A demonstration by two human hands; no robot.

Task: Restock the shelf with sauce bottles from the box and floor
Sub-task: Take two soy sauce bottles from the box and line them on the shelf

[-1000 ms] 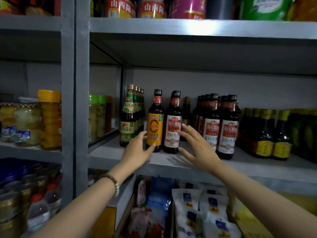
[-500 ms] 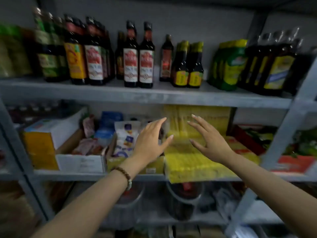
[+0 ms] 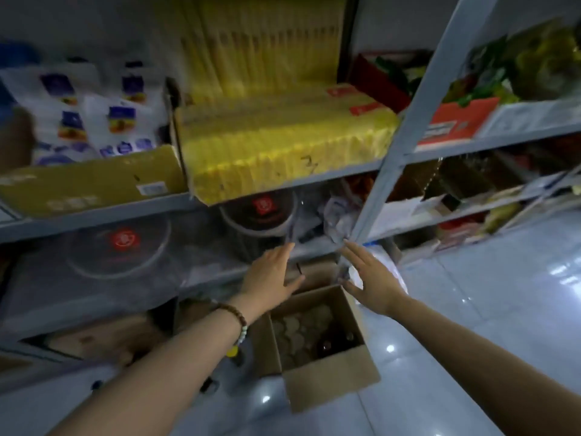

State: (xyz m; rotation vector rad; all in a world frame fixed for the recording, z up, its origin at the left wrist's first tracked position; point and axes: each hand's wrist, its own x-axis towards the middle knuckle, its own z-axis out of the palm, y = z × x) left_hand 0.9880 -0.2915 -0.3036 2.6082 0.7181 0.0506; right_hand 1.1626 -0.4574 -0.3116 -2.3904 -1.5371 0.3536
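Observation:
An open cardboard box (image 3: 327,383) stands on the tiled floor below the shelf unit. Inside it I see a cardboard divider and the dark tops of a few sauce bottles (image 3: 338,341). My left hand (image 3: 272,275), a bead bracelet on its wrist, hovers over the box's far left edge with straight fingers and holds nothing. My right hand (image 3: 372,278) is spread above the box's far right corner, also holding nothing. More dark bottles (image 3: 234,354) stand on the floor left of the box, partly hidden by my left forearm. The sauce shelf is out of view.
A grey metal shelf post (image 3: 396,146) slants down just beyond my right hand. Yellow packets (image 3: 276,143) and a box of white pouches (image 3: 94,180) fill the shelf above. Large lidded tubs (image 3: 119,247) sit on the lower shelf. Glossy floor tiles (image 3: 471,313) stretch to the right.
My view has dropped from the sauce-bottle shelf to the floor. Both hands came off the shelf bottles and moved down, now hovering over the open box.

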